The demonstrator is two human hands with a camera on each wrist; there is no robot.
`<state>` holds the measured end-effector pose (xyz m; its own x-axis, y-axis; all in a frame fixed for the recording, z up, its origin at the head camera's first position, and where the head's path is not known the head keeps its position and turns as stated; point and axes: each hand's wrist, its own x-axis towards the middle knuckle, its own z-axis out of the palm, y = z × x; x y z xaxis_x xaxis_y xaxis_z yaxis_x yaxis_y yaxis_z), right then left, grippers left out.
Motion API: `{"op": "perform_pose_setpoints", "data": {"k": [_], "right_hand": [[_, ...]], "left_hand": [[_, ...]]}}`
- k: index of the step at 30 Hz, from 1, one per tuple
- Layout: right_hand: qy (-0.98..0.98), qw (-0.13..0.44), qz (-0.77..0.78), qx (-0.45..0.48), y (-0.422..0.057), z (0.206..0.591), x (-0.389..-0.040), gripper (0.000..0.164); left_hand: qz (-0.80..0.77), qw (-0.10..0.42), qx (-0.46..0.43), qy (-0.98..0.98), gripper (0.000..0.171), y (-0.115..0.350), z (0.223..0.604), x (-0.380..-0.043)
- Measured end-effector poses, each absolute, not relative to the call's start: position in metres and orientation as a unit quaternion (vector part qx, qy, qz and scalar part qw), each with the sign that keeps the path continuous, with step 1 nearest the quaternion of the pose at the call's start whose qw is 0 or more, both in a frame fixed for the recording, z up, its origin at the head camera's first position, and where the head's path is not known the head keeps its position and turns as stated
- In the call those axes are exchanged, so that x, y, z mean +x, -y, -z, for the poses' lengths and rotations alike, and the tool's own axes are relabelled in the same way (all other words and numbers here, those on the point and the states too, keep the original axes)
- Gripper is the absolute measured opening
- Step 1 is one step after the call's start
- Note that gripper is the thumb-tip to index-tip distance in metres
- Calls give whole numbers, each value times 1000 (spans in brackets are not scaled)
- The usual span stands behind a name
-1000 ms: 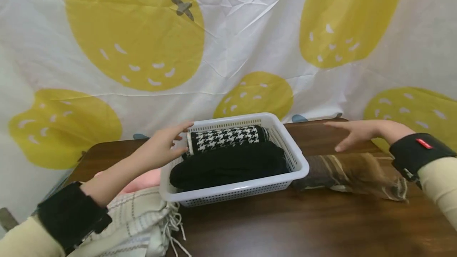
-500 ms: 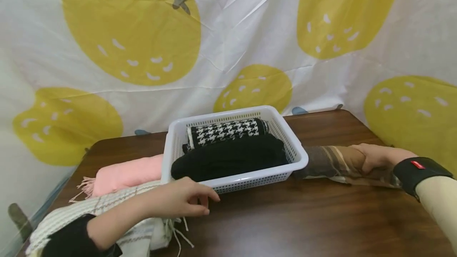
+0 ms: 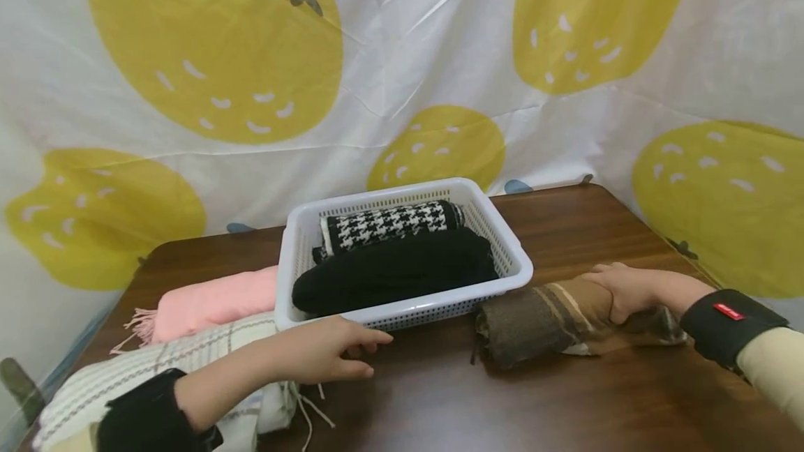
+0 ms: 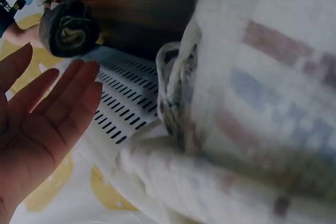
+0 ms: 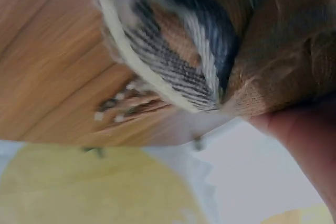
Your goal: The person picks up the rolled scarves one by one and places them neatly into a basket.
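A brown plaid scarf, rolled up, is gripped from above by my right hand at the table's right side. Its rolled left end lies in front of the basket's right corner. Up close in the right wrist view, fringe and striped layers of the scarf show beside the hand. My left hand holds nothing and hovers by the front edge of the white plastic basket. In the basket lie a rolled houndstooth scarf and a black folded cloth.
Left of the basket, a pink fringed scarf lies behind a white striped fringed scarf, partly under my left forearm. The dark wooden table ends at the back against a lemon-print curtain.
My right hand has come down onto the brown plaid scarf, gripped it and drawn it toward the front left. My left hand has moved from the basket's left rim to its front.
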<state>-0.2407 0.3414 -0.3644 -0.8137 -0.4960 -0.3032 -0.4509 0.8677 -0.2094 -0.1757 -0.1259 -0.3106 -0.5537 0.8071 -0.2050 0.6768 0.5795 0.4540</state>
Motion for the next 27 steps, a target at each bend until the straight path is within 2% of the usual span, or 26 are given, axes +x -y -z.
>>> {"op": "perform_pose_setpoints", "data": {"k": [8, 11, 17, 22, 27], "right_hand": [[-940, 182, 73, -279, -288, 365, -224, 80], [-936, 147, 89, -307, -271, 369, -216, 82], [-930, 23, 101, -353, -236, 385, -204, 74], [-926, -11, 95, -365, -206, 388, -198, 68], [-920, -10, 69, -387, -179, 387, -196, 66]], "left_hand": [[-132, 157, 407, -890, 62, 116, 320, -169], [-141, 151, 399, -893, 65, 116, 326, -167], [-113, 106, 401, -903, 69, 119, 341, -165], [-45, 29, 409, -911, 76, 122, 355, -161], [-34, 11, 394, -918, 84, 125, 361, -160]]}}
